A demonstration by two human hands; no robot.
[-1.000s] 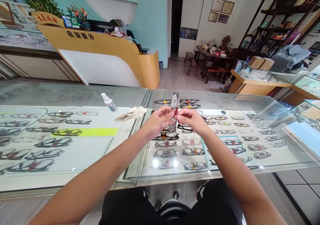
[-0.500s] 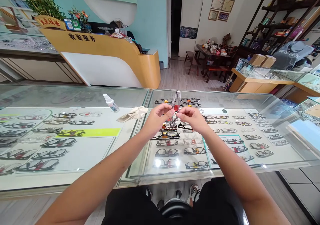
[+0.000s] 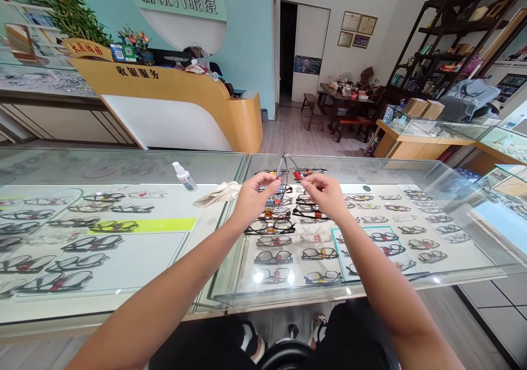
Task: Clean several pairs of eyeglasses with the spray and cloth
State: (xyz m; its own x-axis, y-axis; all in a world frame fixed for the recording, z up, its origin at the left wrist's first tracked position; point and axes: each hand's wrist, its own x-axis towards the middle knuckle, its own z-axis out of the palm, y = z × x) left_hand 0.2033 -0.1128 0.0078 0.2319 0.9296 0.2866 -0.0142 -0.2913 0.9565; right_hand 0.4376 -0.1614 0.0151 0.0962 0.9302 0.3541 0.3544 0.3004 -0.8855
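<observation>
Holding glasses between left hand, right hand.

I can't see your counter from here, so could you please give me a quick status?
Both hands, left hand and right hand, gripping the glasses above the glass case. Nothing between.

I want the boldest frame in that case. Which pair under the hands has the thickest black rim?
The black-rimmed glasses just below the left hand; neighbouring pairs look thinner or clearer.

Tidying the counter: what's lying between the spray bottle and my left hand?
In the head view, a crumpled beige cloth lies on the glass between the spray bottle and the left hand.
</observation>
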